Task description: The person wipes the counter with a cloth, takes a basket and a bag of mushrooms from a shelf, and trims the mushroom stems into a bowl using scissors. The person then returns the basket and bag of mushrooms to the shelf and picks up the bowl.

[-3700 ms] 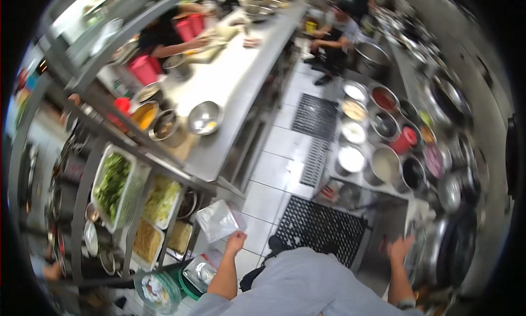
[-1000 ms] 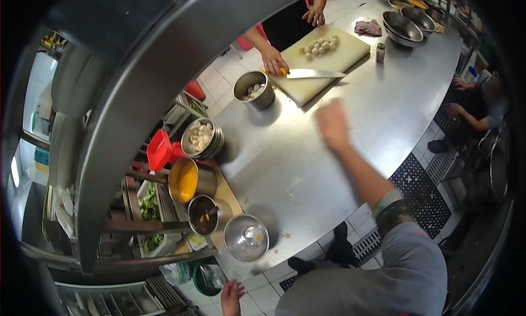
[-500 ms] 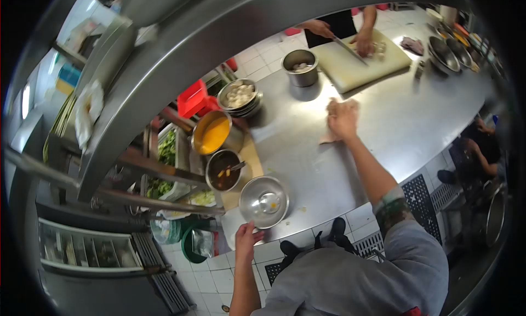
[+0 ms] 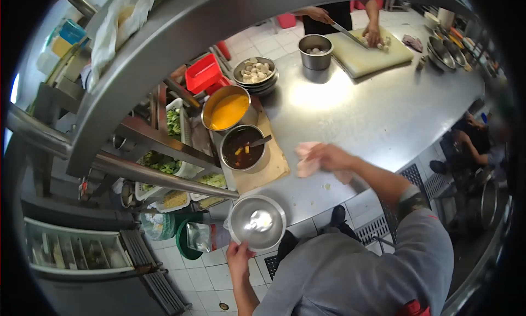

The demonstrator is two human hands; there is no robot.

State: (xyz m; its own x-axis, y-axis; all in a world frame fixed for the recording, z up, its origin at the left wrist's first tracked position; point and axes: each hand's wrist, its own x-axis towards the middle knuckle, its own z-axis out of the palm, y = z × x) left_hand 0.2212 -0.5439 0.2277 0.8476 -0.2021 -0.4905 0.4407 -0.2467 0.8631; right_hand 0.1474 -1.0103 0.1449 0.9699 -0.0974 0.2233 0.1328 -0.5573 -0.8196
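Observation:
My right hand [image 4: 331, 158] is closed on a pink cloth [image 4: 308, 159] that lies against the steel table [image 4: 383, 105]. With my left hand [image 4: 239, 254] I grip the lower rim of a steel bowl [image 4: 257, 222] at the table's near left corner. The bowl looks empty and shiny inside. Just beyond it, a pot of dark sauce [image 4: 241, 156] with a spoon in it and a pot of orange liquid [image 4: 229, 111] stand on a tan board [image 4: 271, 171].
A co-worker's hands [image 4: 374, 35] cut white pieces with a knife on a board [image 4: 361, 61] across the table. A steel rail [image 4: 159, 176] runs at left above vegetable trays [image 4: 164, 162]. A green bin [image 4: 189, 245] stands below. Another person sits at far right.
My right hand has come back toward me across the table with the cloth. My left hand has taken the bowl's rim, and the bowl now sits nearer the table's corner.

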